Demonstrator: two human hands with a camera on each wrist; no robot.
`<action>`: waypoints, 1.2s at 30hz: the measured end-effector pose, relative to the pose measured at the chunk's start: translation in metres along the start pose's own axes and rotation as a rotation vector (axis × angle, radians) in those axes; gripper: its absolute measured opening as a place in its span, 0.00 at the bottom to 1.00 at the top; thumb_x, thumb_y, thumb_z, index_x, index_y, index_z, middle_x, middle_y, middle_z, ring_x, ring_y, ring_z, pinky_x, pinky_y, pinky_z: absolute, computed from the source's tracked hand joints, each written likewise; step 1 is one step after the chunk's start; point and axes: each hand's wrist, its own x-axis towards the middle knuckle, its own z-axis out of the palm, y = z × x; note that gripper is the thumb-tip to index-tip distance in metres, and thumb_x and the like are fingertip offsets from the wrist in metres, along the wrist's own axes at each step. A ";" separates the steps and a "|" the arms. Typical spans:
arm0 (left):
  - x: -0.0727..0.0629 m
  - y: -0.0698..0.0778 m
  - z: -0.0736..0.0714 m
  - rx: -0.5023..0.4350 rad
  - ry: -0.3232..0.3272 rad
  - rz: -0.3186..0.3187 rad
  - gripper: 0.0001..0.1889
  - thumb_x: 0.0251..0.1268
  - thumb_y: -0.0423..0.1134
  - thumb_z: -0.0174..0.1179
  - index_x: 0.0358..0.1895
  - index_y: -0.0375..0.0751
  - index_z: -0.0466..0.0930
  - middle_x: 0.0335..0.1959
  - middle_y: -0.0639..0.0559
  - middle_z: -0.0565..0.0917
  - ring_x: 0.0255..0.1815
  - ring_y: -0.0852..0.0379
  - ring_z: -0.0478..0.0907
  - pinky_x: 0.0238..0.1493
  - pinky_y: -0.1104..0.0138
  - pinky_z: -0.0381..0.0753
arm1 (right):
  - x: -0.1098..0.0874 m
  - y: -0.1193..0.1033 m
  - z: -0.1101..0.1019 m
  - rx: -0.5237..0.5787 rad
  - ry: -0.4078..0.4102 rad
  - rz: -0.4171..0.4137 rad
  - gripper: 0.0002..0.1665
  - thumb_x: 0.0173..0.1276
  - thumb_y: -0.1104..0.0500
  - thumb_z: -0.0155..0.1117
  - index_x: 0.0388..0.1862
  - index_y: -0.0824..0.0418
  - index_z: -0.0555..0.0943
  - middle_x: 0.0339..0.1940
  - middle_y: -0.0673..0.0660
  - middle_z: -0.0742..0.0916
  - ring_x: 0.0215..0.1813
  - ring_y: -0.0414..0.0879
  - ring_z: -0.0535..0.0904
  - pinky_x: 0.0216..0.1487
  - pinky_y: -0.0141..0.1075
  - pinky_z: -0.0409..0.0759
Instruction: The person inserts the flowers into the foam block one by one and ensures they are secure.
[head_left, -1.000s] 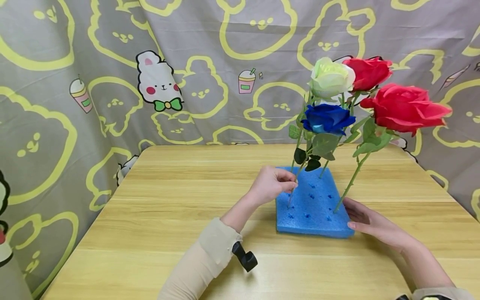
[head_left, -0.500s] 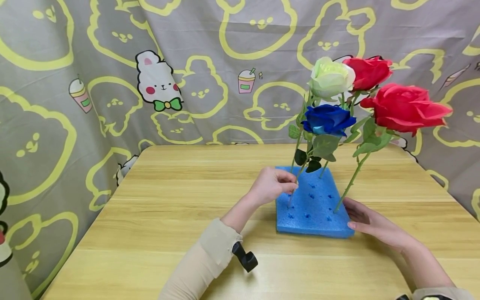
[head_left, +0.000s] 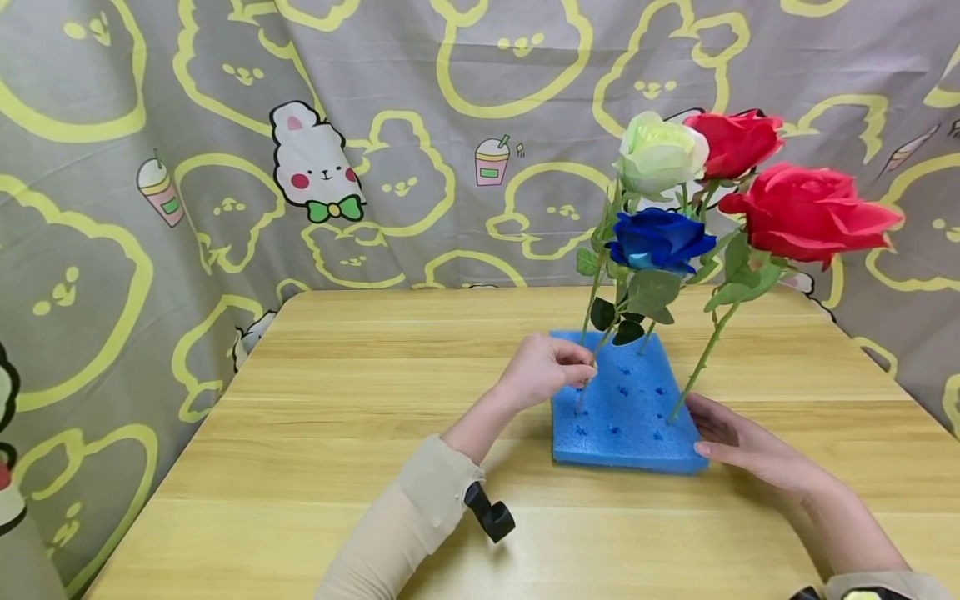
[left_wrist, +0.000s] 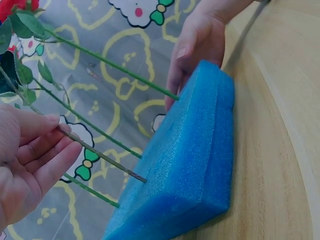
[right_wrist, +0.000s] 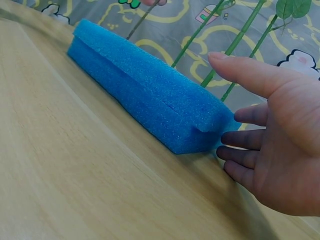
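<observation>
A blue artificial rose (head_left: 660, 240) stands slightly tilted in a blue foam block (head_left: 630, 454). My left hand (head_left: 543, 371) pinches its stem between thumb and fingers, above the foam. In the left wrist view the lower end of that stem (left_wrist: 107, 159) meets the foam's top face. At the block's right side is my right hand (head_left: 750, 442), its fingers nearly straight. The right wrist view has the fingertips of this hand (right_wrist: 280, 135) against the block's end. A pale green-white rose (head_left: 662, 154) and two red roses, one near (head_left: 817, 212) and one farther back (head_left: 735, 143), also stand in the foam.
Several small holes mark the foam's top. The block sits on a wooden table (head_left: 337, 467), right of centre. Behind the table hangs a grey curtain (head_left: 420, 75) with yellow cartoon outlines. Blooms and leaves overlap above the block.
The blue rose's bloom has leaned very slightly to the right, with my left hand still on its stem. My right hand and the foam block stay where they were.
</observation>
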 end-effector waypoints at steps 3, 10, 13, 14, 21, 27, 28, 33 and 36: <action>0.000 0.000 0.000 0.007 0.004 0.004 0.07 0.59 0.35 0.63 0.24 0.41 0.80 0.21 0.58 0.81 0.25 0.65 0.77 0.28 0.75 0.75 | 0.000 0.000 0.000 0.001 -0.004 -0.001 0.37 0.70 0.67 0.51 0.68 0.81 0.44 0.67 0.75 0.57 0.58 0.19 0.62 0.54 0.17 0.62; 0.000 -0.001 0.002 -0.004 0.023 0.071 0.02 0.58 0.33 0.62 0.30 0.38 0.82 0.26 0.56 0.81 0.27 0.65 0.76 0.30 0.74 0.76 | -0.001 0.000 0.000 -0.003 0.009 -0.015 0.36 0.69 0.68 0.50 0.68 0.81 0.45 0.67 0.72 0.59 0.58 0.20 0.62 0.54 0.17 0.63; 0.001 -0.001 0.002 0.002 0.018 0.105 0.04 0.58 0.34 0.62 0.33 0.37 0.83 0.28 0.54 0.82 0.29 0.65 0.75 0.32 0.74 0.75 | 0.000 0.000 0.000 -0.002 0.003 -0.034 0.36 0.69 0.69 0.51 0.67 0.81 0.45 0.66 0.79 0.57 0.58 0.20 0.62 0.54 0.17 0.63; 0.001 -0.001 0.002 -0.002 0.013 0.107 0.04 0.58 0.34 0.62 0.35 0.37 0.83 0.28 0.53 0.83 0.29 0.65 0.75 0.32 0.74 0.75 | 0.000 0.000 0.000 0.000 0.001 -0.034 0.36 0.69 0.69 0.51 0.67 0.82 0.45 0.65 0.81 0.56 0.58 0.20 0.62 0.54 0.17 0.63; 0.000 0.000 0.002 -0.021 -0.004 0.075 0.08 0.59 0.36 0.63 0.41 0.38 0.83 0.31 0.55 0.82 0.31 0.64 0.75 0.33 0.73 0.76 | 0.001 -0.001 0.000 0.001 0.000 -0.017 0.37 0.69 0.68 0.51 0.67 0.81 0.44 0.65 0.83 0.53 0.58 0.20 0.62 0.54 0.17 0.63; -0.001 -0.002 0.003 -0.025 0.004 0.068 0.09 0.59 0.35 0.63 0.40 0.35 0.83 0.29 0.54 0.83 0.29 0.65 0.76 0.33 0.73 0.76 | 0.001 -0.002 0.000 -0.001 -0.007 -0.014 0.37 0.69 0.68 0.51 0.67 0.82 0.44 0.65 0.83 0.53 0.58 0.20 0.62 0.54 0.17 0.63; -0.001 -0.002 0.003 -0.025 0.004 0.069 0.09 0.59 0.35 0.63 0.40 0.34 0.83 0.29 0.54 0.83 0.29 0.65 0.76 0.33 0.74 0.76 | 0.001 -0.002 -0.001 -0.002 -0.004 -0.007 0.37 0.69 0.68 0.51 0.67 0.81 0.45 0.66 0.82 0.53 0.57 0.19 0.62 0.54 0.17 0.63; -0.002 -0.003 0.004 -0.042 0.009 0.062 0.10 0.58 0.36 0.64 0.40 0.33 0.83 0.29 0.53 0.82 0.29 0.64 0.76 0.33 0.73 0.76 | 0.001 -0.002 0.000 -0.008 -0.005 -0.005 0.37 0.69 0.68 0.51 0.68 0.81 0.45 0.66 0.82 0.54 0.57 0.19 0.62 0.54 0.17 0.63; -0.003 -0.003 0.004 -0.050 0.010 0.055 0.10 0.58 0.36 0.64 0.40 0.33 0.82 0.29 0.53 0.82 0.29 0.64 0.76 0.33 0.73 0.76 | 0.000 -0.002 0.001 -0.009 -0.005 -0.017 0.37 0.69 0.68 0.51 0.68 0.81 0.45 0.65 0.82 0.55 0.57 0.20 0.62 0.53 0.17 0.63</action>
